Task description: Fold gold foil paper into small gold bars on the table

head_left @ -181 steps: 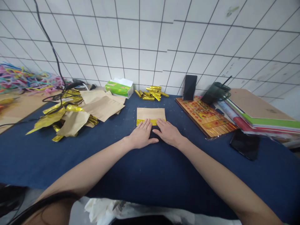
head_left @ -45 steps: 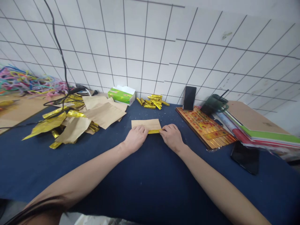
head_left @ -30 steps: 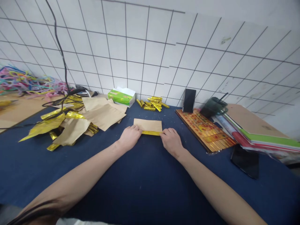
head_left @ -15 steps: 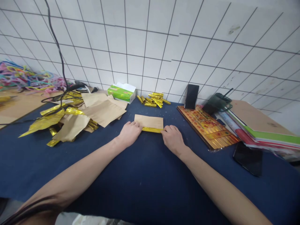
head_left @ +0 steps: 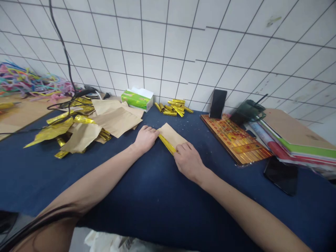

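Observation:
A sheet of gold foil paper (head_left: 172, 135) with a tan back lies between my two hands, its near edge rolled over into a gold strip. My left hand (head_left: 147, 138) pinches the upper left end of that roll. At the lower right end, my right hand (head_left: 189, 161) has its fingers closed over the roll and the sheet's corner. The sheet sits slanted, its right end nearer to me. Beyond it, by the wall, lies a pile of short rolled gold tubes (head_left: 176, 107).
Left are loose tan and gold sheets (head_left: 115, 120), a black cable (head_left: 65, 52) and coloured pipe cleaners (head_left: 31, 82). A green tissue pack (head_left: 138, 99) stands at the back. Right are an upright phone (head_left: 217, 104), a red-gold packet (head_left: 233, 140), a dark cup (head_left: 246, 112), stacked papers (head_left: 301, 136) and a flat phone (head_left: 280, 176).
The sheet has turned from square-on to slanted, its right end swinging toward me. My right hand has come nearer and a little left; my left hand stays at its end.

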Tool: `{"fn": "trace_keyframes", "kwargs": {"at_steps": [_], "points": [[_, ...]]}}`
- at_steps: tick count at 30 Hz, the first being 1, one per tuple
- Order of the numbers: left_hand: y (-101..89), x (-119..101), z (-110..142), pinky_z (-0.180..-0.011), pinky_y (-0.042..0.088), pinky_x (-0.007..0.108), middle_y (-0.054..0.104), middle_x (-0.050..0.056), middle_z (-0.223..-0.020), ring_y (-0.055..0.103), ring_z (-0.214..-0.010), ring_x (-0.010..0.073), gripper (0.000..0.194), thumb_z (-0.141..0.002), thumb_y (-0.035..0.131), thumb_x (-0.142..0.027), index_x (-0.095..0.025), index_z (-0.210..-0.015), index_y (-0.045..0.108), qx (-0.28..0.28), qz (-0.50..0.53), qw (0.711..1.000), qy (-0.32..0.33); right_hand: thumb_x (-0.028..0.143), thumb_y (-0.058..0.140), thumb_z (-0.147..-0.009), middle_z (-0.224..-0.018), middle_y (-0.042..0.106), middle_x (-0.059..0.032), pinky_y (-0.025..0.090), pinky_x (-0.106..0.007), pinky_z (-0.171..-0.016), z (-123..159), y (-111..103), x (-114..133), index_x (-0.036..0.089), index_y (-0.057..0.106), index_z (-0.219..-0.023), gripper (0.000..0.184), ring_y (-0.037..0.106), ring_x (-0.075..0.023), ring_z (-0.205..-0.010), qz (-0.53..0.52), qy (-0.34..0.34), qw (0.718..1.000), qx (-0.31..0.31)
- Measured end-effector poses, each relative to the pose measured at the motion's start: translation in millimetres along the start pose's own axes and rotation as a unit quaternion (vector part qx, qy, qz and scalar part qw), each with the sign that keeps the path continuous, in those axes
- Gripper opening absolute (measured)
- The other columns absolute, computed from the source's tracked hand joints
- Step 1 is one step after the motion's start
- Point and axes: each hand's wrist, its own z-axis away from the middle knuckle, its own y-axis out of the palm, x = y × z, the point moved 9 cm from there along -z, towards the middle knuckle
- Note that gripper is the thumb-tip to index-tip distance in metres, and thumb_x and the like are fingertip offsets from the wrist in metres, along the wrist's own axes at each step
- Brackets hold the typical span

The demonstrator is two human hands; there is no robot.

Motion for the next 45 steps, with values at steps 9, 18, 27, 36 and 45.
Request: {"fn": "trace_keyframes", "kwargs": {"at_steps": [9,18,27,36,45], "points": [[14.5,-23.0,-37.8,-0.094,0.031,0.031,0.061,0.007,-0.108,0.055,-0.099,0.0146,0.025,-0.089,0.037,-0.015,-0.016,-0.102,0.058,-0.003,0.054,0.996,0.077,0.013,0.047,-0.078,-0.111,0.058,-0.0166,0.032,-0.041,-0.091,5.8,-7.5,21.2,0.012,0.062,-0.083,0.016,0.048,-0.0262,-0.107,-0.036,-0.029,0.998,-0.048],[19.4,-35.8,-37.9,-0.092,0.035,0.035,0.061,0.008,-0.11,0.052,-0.108,0.0196,0.028,-0.076,0.047,-0.006,-0.016,-0.099,0.06,0.07,0.08,0.99,0.094,0.024,0.044,-0.085,-0.102,0.063,-0.0167,0.04,-0.037,-0.082,2.4,2.9,27.5,0.011,0.06,-0.091,0.021,0.056,-0.0238,-0.096,-0.077,-0.004,0.997,-0.012],[13.6,-57.3,-12.5,-0.1,0.026,0.041,0.044,0.009,-0.132,0.038,-0.122,0.0191,0.037,-0.09,0.032,-0.025,-0.015,-0.123,0.043,0.12,0.136,0.979,0.09,0.036,0.045,-0.085,-0.111,0.059,-0.0214,0.041,-0.039,-0.084,3.2,3.6,32.4,0.006,0.057,-0.104,0.038,0.054,-0.0281,-0.102,-0.058,0.002,0.998,0.013],[20.4,-51.7,-9.3,-0.102,0.02,0.048,0.038,0.009,-0.137,0.029,-0.128,0.0218,0.042,-0.09,0.028,-0.025,-0.014,-0.13,0.037,0.099,0.102,0.988,0.059,0.035,0.041,-0.087,-0.112,0.057,-0.0239,0.041,-0.041,-0.085,5.7,5.3,36.9,0.0,0.056,-0.11,0.044,0.052,-0.0302,-0.106,-0.055,-0.014,0.998,0.018],[23.0,-49.6,-5.3,-0.101,0.027,0.042,0.036,0.013,-0.137,0.031,-0.127,0.0234,0.044,-0.089,0.026,-0.022,-0.007,-0.13,0.036,0.11,0.086,0.99,0.027,0.034,0.044,-0.085,-0.11,0.059,-0.0204,0.042,-0.04,-0.087,4.0,4.5,32.8,0.004,0.057,-0.108,0.04,0.052,-0.0273,-0.106,-0.112,-0.012,0.994,0.008]]}}
